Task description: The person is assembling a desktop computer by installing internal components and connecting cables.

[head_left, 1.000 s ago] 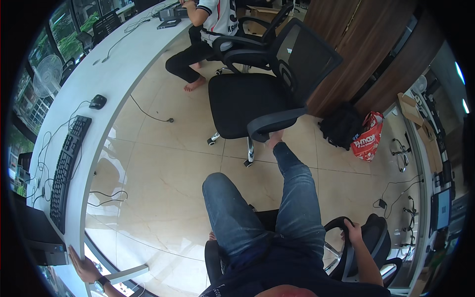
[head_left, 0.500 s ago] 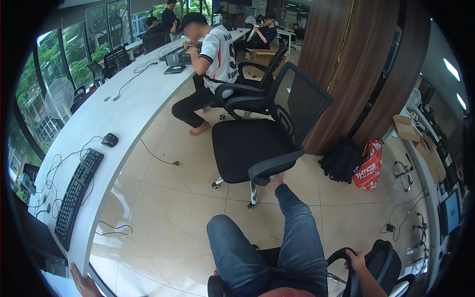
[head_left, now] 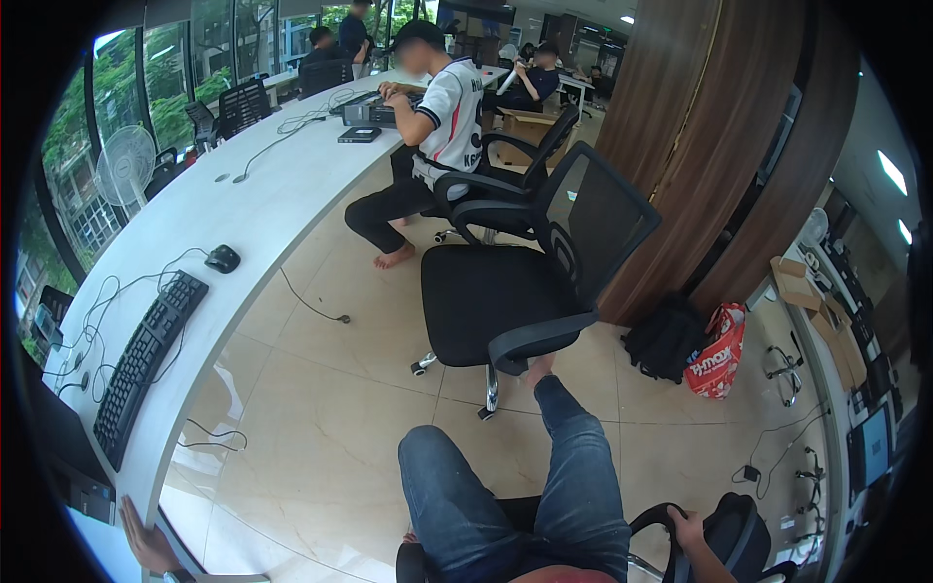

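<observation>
Pale floor tiles fill the middle of the room, and the lens's dark rim crops both sides. Brown wood panels rise at the upper right, cut off by the top edge. Along the left curves the white tabletop, its near end running out of view. Ahead of the seated wearer stands a black mesh chair, partly hiding the wearer's right foot. Beyond it a co-worker bends over a dark, boxy device, too small to make out in detail. At lower right, another black chair is cropped by the lower edge. At lower left, a dark, squarish object is too shadowed to identify; near it lies a black keyboard. The right hand curls round the cropped chair's armrest, its fingertips partly hidden. The left hand lies at the tabletop's near edge, fingers straight and close together; whether it bears down I cannot tell. Past the keyboard sits a small black mouse.
</observation>
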Demonstrator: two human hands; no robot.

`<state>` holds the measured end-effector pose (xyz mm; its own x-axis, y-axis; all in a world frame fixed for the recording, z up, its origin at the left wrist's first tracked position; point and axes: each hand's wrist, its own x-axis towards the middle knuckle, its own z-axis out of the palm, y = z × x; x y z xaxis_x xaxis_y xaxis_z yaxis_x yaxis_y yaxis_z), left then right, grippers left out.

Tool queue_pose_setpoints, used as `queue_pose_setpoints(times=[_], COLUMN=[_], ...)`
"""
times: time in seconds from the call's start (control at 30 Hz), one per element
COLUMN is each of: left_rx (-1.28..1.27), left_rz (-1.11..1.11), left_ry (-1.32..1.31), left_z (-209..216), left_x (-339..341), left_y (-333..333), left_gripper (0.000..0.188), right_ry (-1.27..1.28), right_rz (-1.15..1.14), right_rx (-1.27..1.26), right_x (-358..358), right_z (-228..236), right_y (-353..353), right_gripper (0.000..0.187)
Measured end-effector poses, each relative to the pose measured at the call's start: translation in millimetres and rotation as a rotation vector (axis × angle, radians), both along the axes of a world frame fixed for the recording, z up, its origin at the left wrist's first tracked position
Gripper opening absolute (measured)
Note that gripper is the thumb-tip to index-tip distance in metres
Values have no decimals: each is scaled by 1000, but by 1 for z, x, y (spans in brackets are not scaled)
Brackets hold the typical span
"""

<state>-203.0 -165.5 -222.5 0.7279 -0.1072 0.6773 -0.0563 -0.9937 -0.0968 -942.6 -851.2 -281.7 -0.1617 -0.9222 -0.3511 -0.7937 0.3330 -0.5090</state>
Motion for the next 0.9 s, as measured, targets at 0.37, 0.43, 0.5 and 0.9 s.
queue_pose_setpoints(times=[0.37,0.43,0.5,0.9], left_rx=[-28,-11,-1,148], left_rz=[18,2,-2,15], left_ry=[29,4,2,-228], left_z=[-7,-8,-6,13], left_x=[1,1,2,0], left_y=[5,7,7,-17], left_gripper=[64,62,60,55], right_ry=[45,46,42,-133], right_rz=[52,47,55,-10], right_rx=[-16,-21,-34,51], right_x=[2,2,3,-9], right_z=[6,7,7,4], right_y=[1,2,4,5], right_gripper=[50,50,50,57])
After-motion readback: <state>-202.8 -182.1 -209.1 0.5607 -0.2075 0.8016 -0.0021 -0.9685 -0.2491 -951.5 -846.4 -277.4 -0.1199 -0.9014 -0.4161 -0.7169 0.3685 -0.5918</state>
